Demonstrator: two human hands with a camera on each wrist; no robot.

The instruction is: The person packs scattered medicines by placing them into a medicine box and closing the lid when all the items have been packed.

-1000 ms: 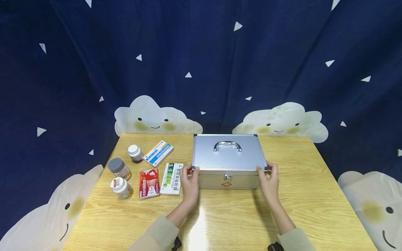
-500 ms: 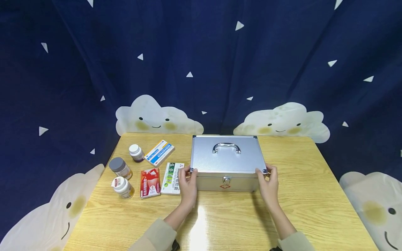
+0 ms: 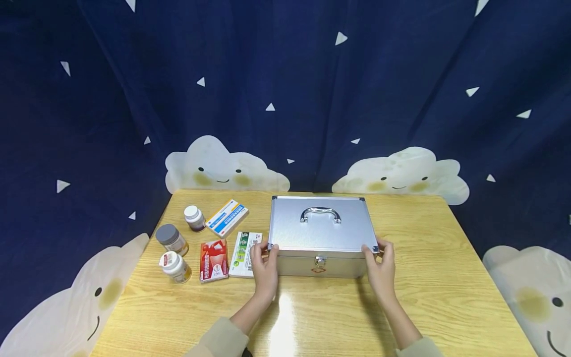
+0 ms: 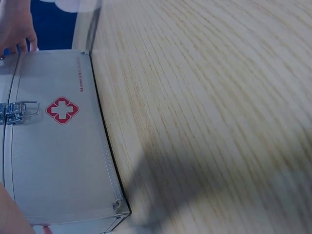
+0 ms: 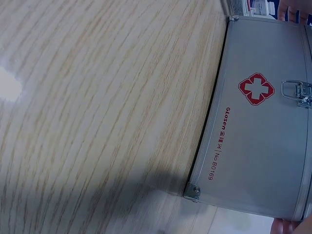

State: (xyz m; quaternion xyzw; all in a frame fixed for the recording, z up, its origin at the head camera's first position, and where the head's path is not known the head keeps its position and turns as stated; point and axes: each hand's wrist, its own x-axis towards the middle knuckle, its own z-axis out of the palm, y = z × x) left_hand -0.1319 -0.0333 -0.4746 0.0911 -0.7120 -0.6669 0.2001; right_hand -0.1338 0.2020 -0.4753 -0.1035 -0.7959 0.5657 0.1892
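Note:
A silver metal first-aid box (image 3: 327,238) stands on the table with its lid down and its handle (image 3: 320,212) on top. My left hand (image 3: 265,273) grips the left front corner, thumb on the lid's edge and fingers round the side. At the opposite front corner my right hand (image 3: 381,271) holds the box the same way. Both wrist views show the front face, with a red-and-white cross (image 4: 62,110) and a metal latch (image 5: 298,92). Fingers on the box's sides are partly hidden.
Left of the box lie a green-and-white medicine box (image 3: 244,254), a red medicine box (image 3: 214,260) and a blue-and-white one (image 3: 226,218). Farther left stand a grey-capped bottle (image 3: 171,239) and two white-capped bottles (image 3: 175,267). A dark blue curtain (image 3: 312,99) hangs behind the wooden table (image 3: 428,277).
The first-aid box has slid toward me and slightly left, with both hands holding its front corners throughout. The medicine boxes and bottles have stayed in place.

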